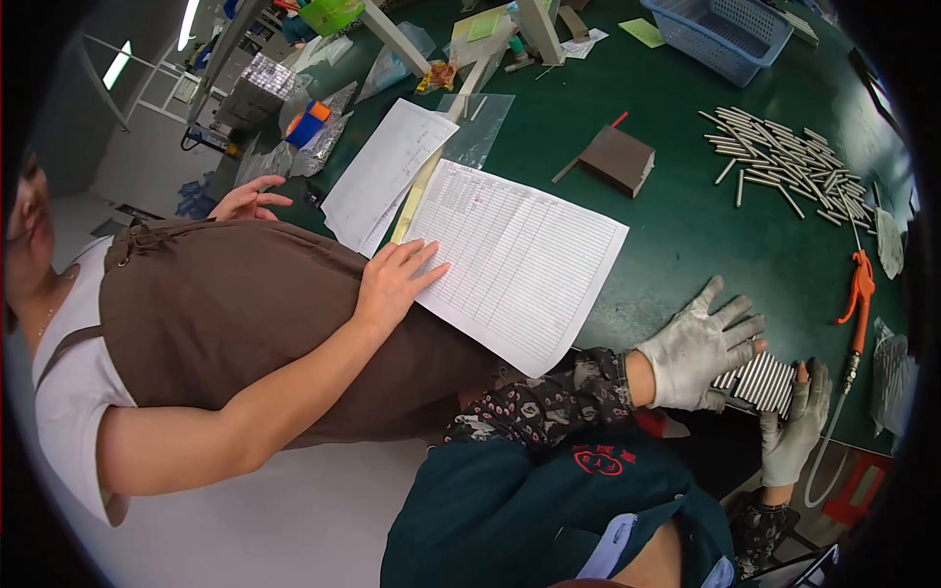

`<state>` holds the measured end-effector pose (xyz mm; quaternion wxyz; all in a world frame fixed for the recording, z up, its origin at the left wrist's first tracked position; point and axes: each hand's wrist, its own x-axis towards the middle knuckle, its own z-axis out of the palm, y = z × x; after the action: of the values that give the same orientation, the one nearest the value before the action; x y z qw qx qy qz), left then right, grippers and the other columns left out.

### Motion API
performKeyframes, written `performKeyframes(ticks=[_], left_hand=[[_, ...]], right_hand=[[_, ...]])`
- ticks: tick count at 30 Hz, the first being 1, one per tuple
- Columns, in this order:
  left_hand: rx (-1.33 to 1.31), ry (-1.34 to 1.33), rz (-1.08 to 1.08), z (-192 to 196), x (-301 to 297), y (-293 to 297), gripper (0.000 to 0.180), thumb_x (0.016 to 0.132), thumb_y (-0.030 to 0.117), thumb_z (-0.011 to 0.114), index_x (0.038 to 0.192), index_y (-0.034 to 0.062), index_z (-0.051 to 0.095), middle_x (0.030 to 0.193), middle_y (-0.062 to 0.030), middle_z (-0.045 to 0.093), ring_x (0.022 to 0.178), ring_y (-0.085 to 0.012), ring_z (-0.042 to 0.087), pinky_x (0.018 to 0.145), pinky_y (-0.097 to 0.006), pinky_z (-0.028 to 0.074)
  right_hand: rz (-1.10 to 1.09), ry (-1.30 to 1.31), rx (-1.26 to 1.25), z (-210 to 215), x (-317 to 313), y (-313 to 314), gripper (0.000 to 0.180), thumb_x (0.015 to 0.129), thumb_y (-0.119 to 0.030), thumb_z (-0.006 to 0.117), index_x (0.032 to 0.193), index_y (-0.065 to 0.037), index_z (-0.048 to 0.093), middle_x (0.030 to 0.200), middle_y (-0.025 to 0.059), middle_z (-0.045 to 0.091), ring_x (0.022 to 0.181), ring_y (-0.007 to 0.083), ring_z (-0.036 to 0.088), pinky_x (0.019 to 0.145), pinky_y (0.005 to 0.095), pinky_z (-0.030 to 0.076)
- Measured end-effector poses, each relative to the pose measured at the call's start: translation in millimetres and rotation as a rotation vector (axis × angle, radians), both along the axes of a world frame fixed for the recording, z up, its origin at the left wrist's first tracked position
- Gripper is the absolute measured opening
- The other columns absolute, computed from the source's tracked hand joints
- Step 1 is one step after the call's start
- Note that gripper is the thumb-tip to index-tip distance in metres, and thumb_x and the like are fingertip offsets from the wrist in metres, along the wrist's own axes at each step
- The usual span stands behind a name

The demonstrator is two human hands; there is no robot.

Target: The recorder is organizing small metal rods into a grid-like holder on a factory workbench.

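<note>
Near the table's front edge at the right, a row of shiny metal pins [763,380] lies side by side between my two gloved hands. My left hand [691,351], in a greyish-white glove, is open with its fingers spread, its fingertips reaching the row's left side. At the other end, my right hand [796,431] rests against the pins, thumb apart from the stretched fingers; some fingertips show bare. What lies under the row is mostly hidden. Farther back, a loose heap of similar pins [784,167] is scattered on the green table [686,245].
A person in a brown apron [245,314] stands at my left, one hand on a printed sheet [520,255]. An orange air gun [859,294] with a hose lies right of my hands. Farther back are a brown block [618,160] and a blue basket [720,39].
</note>
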<state>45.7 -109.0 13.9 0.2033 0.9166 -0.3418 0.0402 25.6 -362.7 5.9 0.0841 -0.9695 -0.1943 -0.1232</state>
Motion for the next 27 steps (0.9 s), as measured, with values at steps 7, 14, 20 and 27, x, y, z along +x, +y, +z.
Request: performKeyframes(ticks=[7,14,20,27], left_hand=[[-0.026,-0.016,0.004,3,3,0,0.070,0.071,0.047,0.066,0.127,0.0086,0.052,0.130,-0.0071,0.049,0.129,-0.0270,0.037,0.111,-0.057,0.017],[0.008,-0.025,-0.020,0,0,-2,0.060,0.075,0.044,0.063,0.123,0.0086,0.055,0.124,-0.0071,0.052,0.127,-0.0276,0.038,0.112,-0.054,0.018],[-0.059,-0.122,-0.003,-11,-3,-6,0.057,0.071,0.045,0.066,0.112,0.0063,0.060,0.121,-0.0100,0.053,0.124,-0.0285,0.040,0.111,-0.054,0.018],[0.038,0.059,-0.005,1,-7,-2,0.069,0.074,0.051,0.063,0.127,0.0083,0.053,0.138,-0.0110,0.043,0.132,-0.0285,0.033,0.112,-0.055,0.014]], right_hand=[[0.013,0.012,-0.006,-1,3,-1,0.074,0.088,-0.060,0.039,0.134,-0.003,0.043,0.140,0.0201,0.039,0.132,0.0406,0.031,0.108,0.0491,0.023],[0.028,0.006,-0.004,-6,1,-4,0.075,0.089,-0.061,0.038,0.135,-0.002,0.042,0.141,0.0207,0.038,0.132,0.0402,0.031,0.108,0.0480,0.023],[0.034,0.010,-0.001,-2,2,0,0.076,0.088,-0.062,0.038,0.137,-0.003,0.040,0.141,0.0206,0.037,0.132,0.0398,0.031,0.107,0.0476,0.022],[0.035,0.156,0.033,17,0,-2,0.077,0.088,-0.062,0.038,0.138,-0.003,0.039,0.142,0.0220,0.035,0.133,0.0390,0.029,0.108,0.0468,0.022]])
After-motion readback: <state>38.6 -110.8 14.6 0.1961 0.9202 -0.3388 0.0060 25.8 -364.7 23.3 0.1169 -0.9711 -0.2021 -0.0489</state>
